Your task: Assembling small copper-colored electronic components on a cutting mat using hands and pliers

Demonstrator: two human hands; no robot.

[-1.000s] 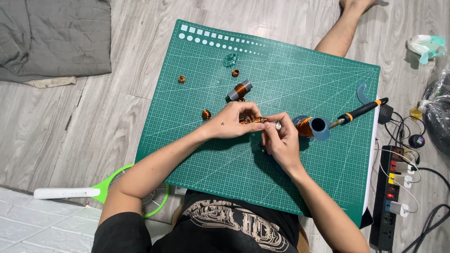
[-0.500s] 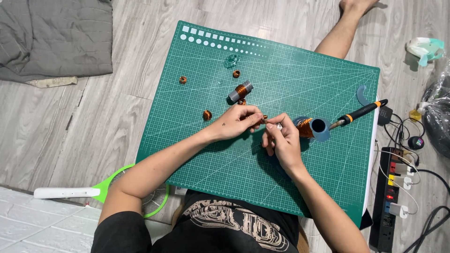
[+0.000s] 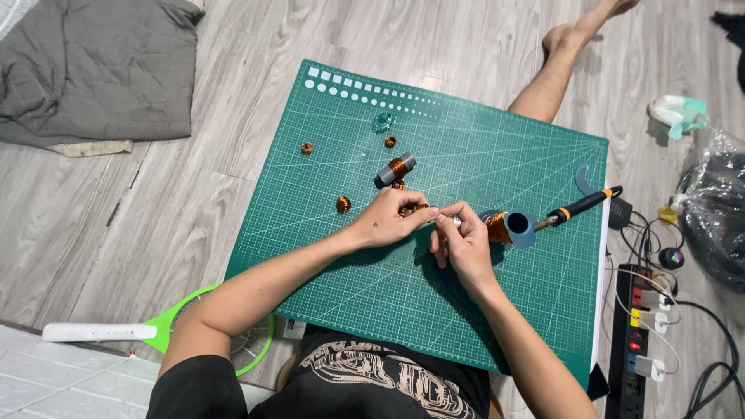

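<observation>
Over the green cutting mat (image 3: 388,279) my left hand (image 3: 388,221) pinches a small copper wire coil (image 3: 409,209) at the fingertips. My right hand (image 3: 459,242) meets it from the right, fingertips closed on a small metal-tipped piece (image 3: 454,221) touching the coil. Just right of my right hand lies a blue spool of copper wire (image 3: 508,227). A soldering iron (image 3: 578,208) with a black and orange handle rests beyond the spool.
Small copper coils (image 3: 343,204) and a grey cylinder wound with copper (image 3: 396,168) lie on the mat's far half. A power strip (image 3: 644,326) with cables sits at the right, a green racket-shaped swatter (image 3: 167,334) at the left, grey cloth (image 3: 93,70) at top left.
Both hands have stayed together at the mat's centre; the fingers shifted slightly around the small coil. Nothing else moved.
</observation>
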